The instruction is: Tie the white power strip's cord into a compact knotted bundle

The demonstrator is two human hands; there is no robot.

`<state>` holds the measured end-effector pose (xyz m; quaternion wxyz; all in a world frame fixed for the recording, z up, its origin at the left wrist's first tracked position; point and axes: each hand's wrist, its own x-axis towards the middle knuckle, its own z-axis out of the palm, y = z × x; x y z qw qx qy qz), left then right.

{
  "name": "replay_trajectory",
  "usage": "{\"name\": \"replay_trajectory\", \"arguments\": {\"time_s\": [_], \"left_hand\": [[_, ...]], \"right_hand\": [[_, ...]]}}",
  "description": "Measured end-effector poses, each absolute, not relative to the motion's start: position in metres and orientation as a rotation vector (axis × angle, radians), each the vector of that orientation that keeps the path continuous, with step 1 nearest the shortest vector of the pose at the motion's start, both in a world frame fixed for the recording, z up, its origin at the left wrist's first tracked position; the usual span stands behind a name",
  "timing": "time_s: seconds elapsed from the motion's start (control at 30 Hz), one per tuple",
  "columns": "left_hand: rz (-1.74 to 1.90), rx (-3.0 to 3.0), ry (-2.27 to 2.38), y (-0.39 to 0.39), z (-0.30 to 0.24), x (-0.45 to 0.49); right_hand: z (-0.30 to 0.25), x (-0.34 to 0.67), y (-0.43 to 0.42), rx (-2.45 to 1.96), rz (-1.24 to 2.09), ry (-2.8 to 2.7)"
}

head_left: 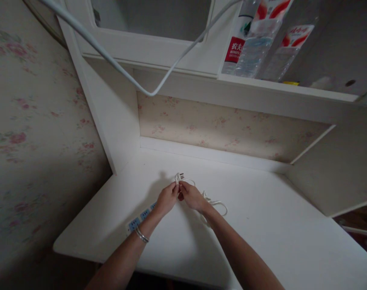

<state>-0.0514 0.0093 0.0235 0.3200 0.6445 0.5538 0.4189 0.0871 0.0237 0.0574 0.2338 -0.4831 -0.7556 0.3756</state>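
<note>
Over the middle of the white desk [256,237], my left hand [167,197] and my right hand [192,196] meet with their fingertips closed on a white power cord. Just beyond the fingertips is the cord's plug [180,176], its metal prongs pointing right. Loops of the same white cord [221,203] lie on the desk to the right of my right hand. Partly hidden beneath my left forearm is a power strip [145,214] with blue socket faces. My left wrist wears silver bangles [141,234].
Above the desk, a shelf [286,89] holds several clear plastic bottles [253,56]. A thick pale cable [111,60] hangs across the upper view in front of the cabinet. Floral wallpaper [23,161] covers the left wall, and a side panel [337,169] bounds the desk at right.
</note>
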Motion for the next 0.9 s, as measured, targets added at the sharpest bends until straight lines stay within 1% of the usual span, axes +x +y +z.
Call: {"name": "replay_trajectory", "arguments": {"time_s": [0.07,0.13,0.23,0.3,0.37,0.4,0.5,0.57,0.73,0.9], "left_hand": [[1.096,1.727,1.515,0.011,0.021,-0.050],[1.075,1.736,1.568,0.012,0.019,-0.048],[1.020,1.707,1.666,0.012,0.019,-0.043],[0.960,1.672,1.757,0.012,0.021,-0.041],[0.904,1.658,1.831,0.011,0.023,-0.039],[0.887,1.661,1.850,0.011,0.024,-0.039],[0.884,1.649,1.860,0.010,0.024,-0.037],[0.916,1.621,1.838,0.010,0.023,-0.037],[0.945,1.568,1.772,0.010,0.017,-0.039],[0.882,1.539,1.809,0.011,0.013,-0.040]], "right_hand": [[0.061,0.091,0.020,-1.311,1.054,-2.021],[0.066,0.095,0.015,-1.291,0.992,-2.078],[0.076,0.103,0.007,-1.334,0.617,-2.209],[0.081,0.110,0.004,-1.430,0.306,-2.173],[0.082,0.120,0.006,-1.536,0.122,-2.121],[0.081,0.124,0.009,-1.577,0.128,-2.127],[0.072,0.133,0.021,-1.607,0.380,-2.202],[0.064,0.134,0.027,-1.592,0.479,-2.217],[0.048,0.129,0.029,-1.496,0.400,-2.153],[0.050,0.128,0.024,-1.152,0.406,-2.149]]}}
